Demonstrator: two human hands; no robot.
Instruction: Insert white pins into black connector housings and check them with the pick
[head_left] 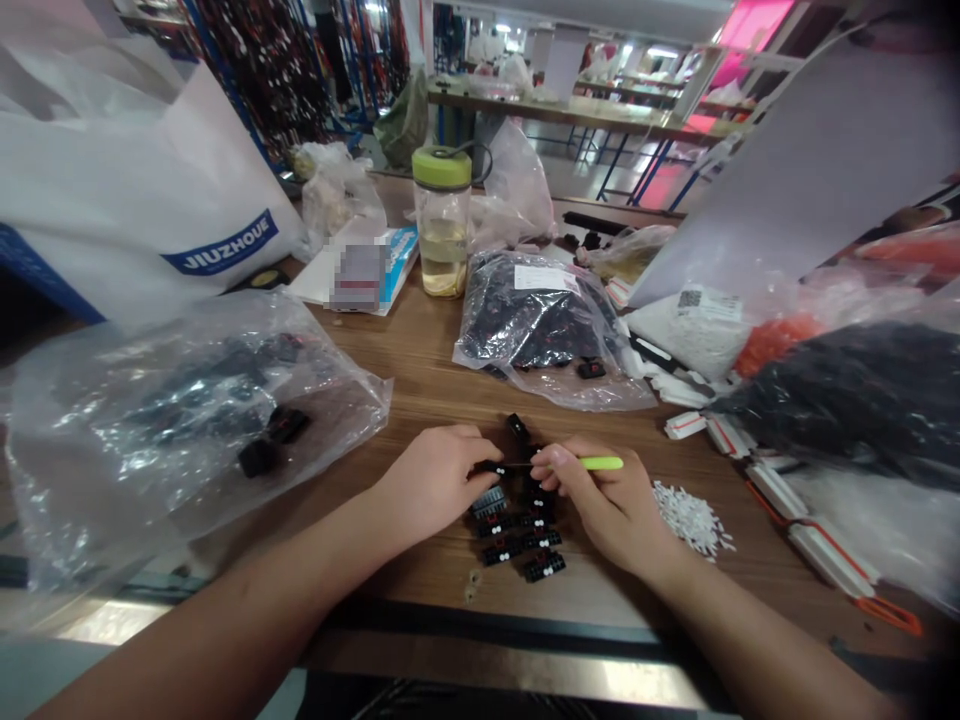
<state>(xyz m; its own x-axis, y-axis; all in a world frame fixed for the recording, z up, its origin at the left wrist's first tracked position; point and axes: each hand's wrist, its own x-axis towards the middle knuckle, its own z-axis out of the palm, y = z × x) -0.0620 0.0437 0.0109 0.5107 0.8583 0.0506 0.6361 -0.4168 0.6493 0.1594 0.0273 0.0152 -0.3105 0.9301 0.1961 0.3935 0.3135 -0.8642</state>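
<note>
My left hand (442, 470) pinches a small black connector housing (491, 467) that shows white dots on its face. In my right hand (607, 500) is a thin tool with a yellow-green handle (602, 463), its narrow shaft pointing left at the held housing. Whether the tip touches it is too small to tell. Below the hands, several black connector housings (544, 567) with white plugs stand in two columns. A grey piece (490, 502) lies among them, and another black housing (516, 427) sits just beyond. Beside my right hand is a pile of small white plugs (691, 518).
Clear bags of black parts lie at left (202, 400) and at the back (536, 310). Behind them stands a bottle with a green lid (442, 220). A white JIUZHOUE bag (135, 190) is far left. White and orange strips (825, 560) and more bags line the right side.
</note>
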